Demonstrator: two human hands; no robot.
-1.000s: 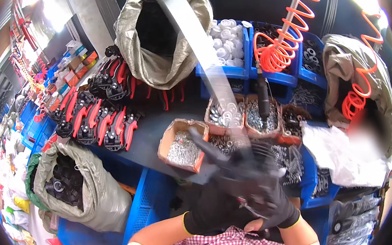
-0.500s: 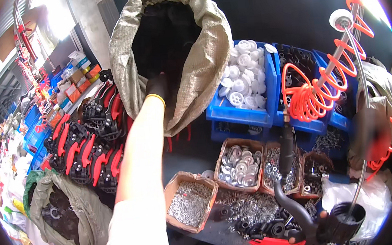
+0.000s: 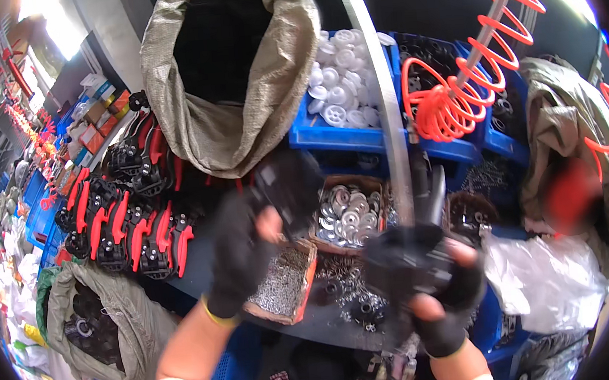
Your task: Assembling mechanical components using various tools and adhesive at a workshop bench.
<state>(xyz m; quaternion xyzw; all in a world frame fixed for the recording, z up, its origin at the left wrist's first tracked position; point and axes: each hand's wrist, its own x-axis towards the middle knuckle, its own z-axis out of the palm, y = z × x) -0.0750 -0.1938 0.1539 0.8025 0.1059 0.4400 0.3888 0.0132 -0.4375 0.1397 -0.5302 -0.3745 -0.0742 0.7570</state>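
My left hand (image 3: 238,261), in a black fingerless glove, is closed around a blurred black plastic part (image 3: 286,188) above a box of small metal pieces (image 3: 278,286). To the right, my gloved right hand (image 3: 454,314) grips a black round collar (image 3: 404,253), also smeared by motion. A long metal rod (image 3: 384,103) rises from the collar and leaves the view at the top. The two black parts are apart. Behind the left hand's part stands a woven sack (image 3: 243,148) with a wide, dark mouth.
Black-and-red lever parts (image 3: 130,220) lie in rows at left. Blue bins, one with white plastic wheels (image 3: 342,78), stand behind a box of washers (image 3: 350,215). A red coiled air hose (image 3: 442,113) hangs at right. Clear plastic bags (image 3: 544,277) and a second sack (image 3: 113,322) flank me.
My left hand has come out of the large sack, bringing a black part toward me. My right hand and the rod assembly have moved left and up; the rod's white end has left view.
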